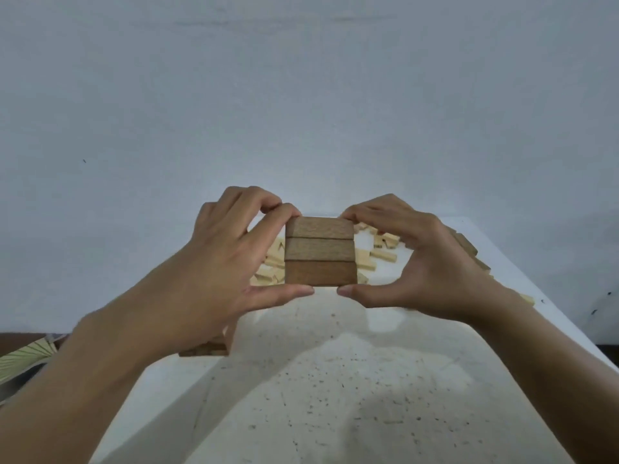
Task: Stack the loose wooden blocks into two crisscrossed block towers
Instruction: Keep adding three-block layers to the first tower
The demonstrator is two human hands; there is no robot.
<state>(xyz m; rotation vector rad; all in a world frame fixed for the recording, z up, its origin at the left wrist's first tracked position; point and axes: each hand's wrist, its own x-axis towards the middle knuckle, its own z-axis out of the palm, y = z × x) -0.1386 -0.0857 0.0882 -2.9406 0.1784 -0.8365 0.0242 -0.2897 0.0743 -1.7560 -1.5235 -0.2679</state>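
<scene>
Three dark brown wooden blocks lie side by side as one flat square layer, held up above the table. My left hand pinches the layer's left side, fingers at the far edge and thumb at the near edge. My right hand pinches the right side the same way. Loose pale wooden blocks lie scattered on the white table behind the layer. A low stack of brown blocks shows under my left forearm, mostly hidden.
More brown blocks lie along the table's far right edge behind my right hand. A striped object sits off the table at the left. A plain pale wall rises behind the table.
</scene>
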